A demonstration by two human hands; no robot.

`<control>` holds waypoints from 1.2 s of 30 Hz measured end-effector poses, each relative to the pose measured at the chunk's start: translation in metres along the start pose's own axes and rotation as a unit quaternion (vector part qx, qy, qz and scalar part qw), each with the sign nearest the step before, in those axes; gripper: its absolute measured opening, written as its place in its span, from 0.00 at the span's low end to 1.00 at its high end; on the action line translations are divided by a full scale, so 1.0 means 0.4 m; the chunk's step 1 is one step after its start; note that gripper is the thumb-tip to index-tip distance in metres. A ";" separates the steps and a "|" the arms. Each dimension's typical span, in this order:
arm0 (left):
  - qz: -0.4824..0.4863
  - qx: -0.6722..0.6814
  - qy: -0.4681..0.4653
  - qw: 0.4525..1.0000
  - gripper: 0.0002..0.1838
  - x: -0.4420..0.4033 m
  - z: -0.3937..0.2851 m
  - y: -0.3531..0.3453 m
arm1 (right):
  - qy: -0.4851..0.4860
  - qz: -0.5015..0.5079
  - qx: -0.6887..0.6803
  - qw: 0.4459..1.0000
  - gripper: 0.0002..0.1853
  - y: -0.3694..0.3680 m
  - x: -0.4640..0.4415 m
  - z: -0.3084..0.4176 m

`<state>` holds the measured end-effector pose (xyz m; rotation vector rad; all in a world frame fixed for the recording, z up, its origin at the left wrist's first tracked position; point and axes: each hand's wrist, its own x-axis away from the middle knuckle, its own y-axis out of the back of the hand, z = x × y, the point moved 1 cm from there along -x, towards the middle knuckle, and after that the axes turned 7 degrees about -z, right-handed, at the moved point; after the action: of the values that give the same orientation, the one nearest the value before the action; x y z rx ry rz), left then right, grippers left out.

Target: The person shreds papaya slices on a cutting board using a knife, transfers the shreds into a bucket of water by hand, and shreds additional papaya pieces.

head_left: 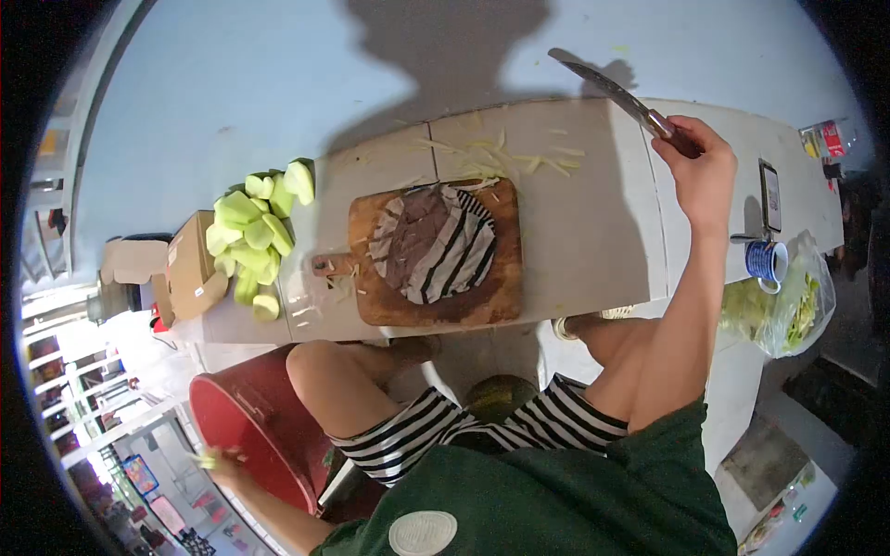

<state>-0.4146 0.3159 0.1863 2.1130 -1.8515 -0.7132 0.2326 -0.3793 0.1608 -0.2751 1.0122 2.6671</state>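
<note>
My right hand (697, 171) is wrapped round the brown handle of a long knife (616, 94), its blade pointing up and to the left, over the far edge of the table. My left hand (222, 468) is low at the left, beside the red bin (243, 417). It is blurred, and a small pale green bit shows at its fingers. Between my hands, a wooden cutting board (507, 278) lies on the tiled table. A folded cloth with black stripes and a plain brown part (454, 246) rests on the board. Thin pale green strips (501, 157) are scattered behind it.
Peeled pale green pieces (250, 227) are heaped at the left, next to an open cardboard box (193, 264). At the right are a phone (770, 196), a blue patterned cup (760, 261) and a clear plastic bag (799, 301) of green produce. My legs are under the table edge.
</note>
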 end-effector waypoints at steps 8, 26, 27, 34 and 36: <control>0.101 -0.390 0.049 0.914 0.16 0.070 0.339 0.051 | 0.022 -0.007 -0.007 1.000 0.16 -0.011 0.007 -0.006; 0.504 -0.052 -0.283 0.815 0.24 0.752 -0.536 -1.205 | 0.029 -0.016 -0.013 0.999 0.17 -0.016 -0.013 0.003; 0.499 -0.076 -0.328 0.799 0.28 0.793 -0.517 -1.287 | 0.024 -0.017 -0.010 1.000 0.17 -0.017 -0.013 0.004; 0.518 -0.238 -0.439 0.694 0.43 1.030 -0.494 -1.499 | 0.016 -0.020 0.019 0.999 0.18 -0.016 -0.026 -0.003; 0.529 -0.253 -0.422 0.692 0.44 1.113 -0.546 -1.452 | 0.034 -0.029 0.017 0.999 0.18 -0.017 -0.030 0.000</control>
<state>0.2287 -0.0515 0.0016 0.0924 -2.3562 -1.6594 0.2461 -0.3764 0.1599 -0.3849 1.0518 2.6027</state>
